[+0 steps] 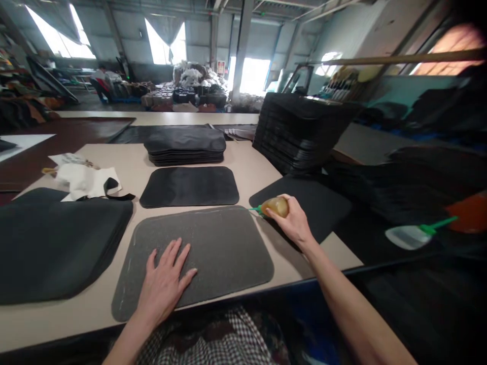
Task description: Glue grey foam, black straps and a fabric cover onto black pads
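A grey panel with rounded corners (216, 248) lies flat on the table, with a faint pale line along its top and left edges. My left hand (165, 279) rests on its left part, fingers spread, holding nothing. In my right hand (294, 220) is a squeeze bottle (277, 207) of yellowish liquid, tipped sideways. Its green nozzle points left, at the panel's upper right corner; whether the tip touches is too small to tell. Beyond the panel lies a smaller black panel (190, 186).
Black sheets (57, 248) are stacked at the left, near white scraps (89, 180). Behind are a low black stack (185, 144) and a tall one (300, 129). A second bottle with a green nozzle (409, 236) lies at the right. A person (101, 83) is far back left.
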### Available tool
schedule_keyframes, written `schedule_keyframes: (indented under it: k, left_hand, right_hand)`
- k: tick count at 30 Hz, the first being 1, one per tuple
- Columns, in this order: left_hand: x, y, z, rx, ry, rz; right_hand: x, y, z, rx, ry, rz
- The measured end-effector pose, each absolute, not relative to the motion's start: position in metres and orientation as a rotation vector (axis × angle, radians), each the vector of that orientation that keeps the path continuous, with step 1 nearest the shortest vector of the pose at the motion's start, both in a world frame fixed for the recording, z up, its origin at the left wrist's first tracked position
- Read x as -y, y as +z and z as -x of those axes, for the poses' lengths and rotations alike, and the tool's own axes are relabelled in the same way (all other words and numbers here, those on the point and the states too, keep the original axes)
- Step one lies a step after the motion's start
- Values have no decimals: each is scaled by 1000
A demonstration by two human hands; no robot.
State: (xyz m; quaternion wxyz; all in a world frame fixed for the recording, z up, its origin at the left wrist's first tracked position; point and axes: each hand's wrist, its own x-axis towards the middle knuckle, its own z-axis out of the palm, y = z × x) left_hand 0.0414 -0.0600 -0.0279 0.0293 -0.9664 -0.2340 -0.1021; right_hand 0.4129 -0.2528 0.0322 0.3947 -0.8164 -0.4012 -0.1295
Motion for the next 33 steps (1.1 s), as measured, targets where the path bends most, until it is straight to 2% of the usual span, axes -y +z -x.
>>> schedule_keyframes:
  k: [6,12,16,18,23,28,33]
  left_hand:
    - [60,-30,-42,694,-367,3041]
    - [46,-15,-32,786,-292,3333]
    - [11,22,-15,791,-351,3682]
    - [-10,34,-6,672,-295,3703]
    - [-38,30,8,238,150,3580]
    - [-34,23,11,179,123,3519]
    - [-34,22,12,199,106,3534]
  right_hand:
    - [291,40,-386,787,-306,2047]
    - [319,45,-304,616,356,1803]
    - [293,41,-246,843,537,1709]
    - [266,38,-216,1013,554,1654]
    - [200,35,-155,1421,396,1498]
    - [177,40,-139,1615,385,1444]
    - [191,51,-162,1658,386,1525]
